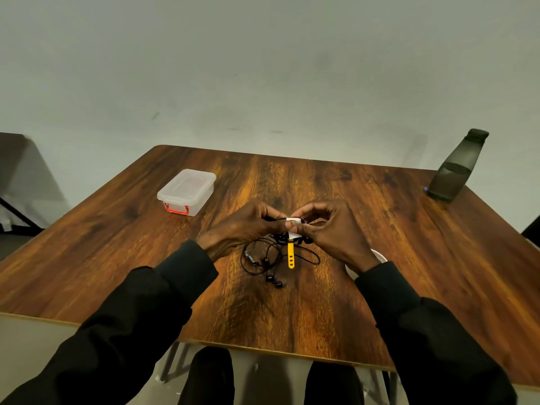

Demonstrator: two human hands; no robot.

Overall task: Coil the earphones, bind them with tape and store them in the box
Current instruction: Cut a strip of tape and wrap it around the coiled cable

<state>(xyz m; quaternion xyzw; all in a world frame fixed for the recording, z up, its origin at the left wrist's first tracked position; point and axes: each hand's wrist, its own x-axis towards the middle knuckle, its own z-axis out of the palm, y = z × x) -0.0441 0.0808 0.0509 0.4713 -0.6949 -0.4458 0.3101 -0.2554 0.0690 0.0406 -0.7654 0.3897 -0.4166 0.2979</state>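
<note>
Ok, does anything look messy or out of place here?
Slightly: the earphones trail in loose loops on the table below the left hand and right hand, which pinch white tape onto them. The box has its lid on. Nothing spilled or damaged.

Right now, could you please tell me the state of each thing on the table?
earphones: loosely coiled, earbuds lying on the table, left hand pinches the bundle
tape: white piece at the bundle, right hand pinches it
yellow strap: loose, unfastened
box: lid on
bottle: upright, capped
</note>
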